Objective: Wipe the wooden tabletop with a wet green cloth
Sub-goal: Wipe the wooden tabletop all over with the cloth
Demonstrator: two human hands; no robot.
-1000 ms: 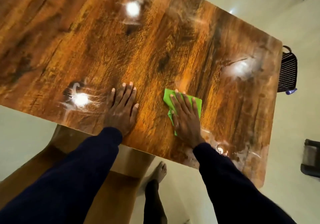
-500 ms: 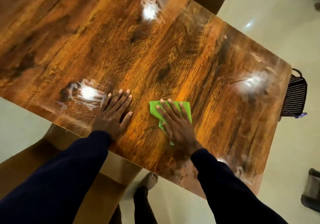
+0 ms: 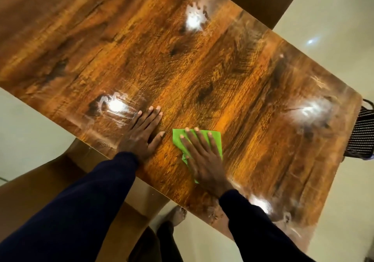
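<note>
On the tabletop (image 3: 202, 69), flat right grip (image 3: 204, 158) presses green cloth (image 3: 176, 141).

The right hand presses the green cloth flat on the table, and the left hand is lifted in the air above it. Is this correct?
Not quite. The head view shows the left hand is not lifted: it lies flat on the table, beside the cloth. The right hand does press the cloth flat.
</note>
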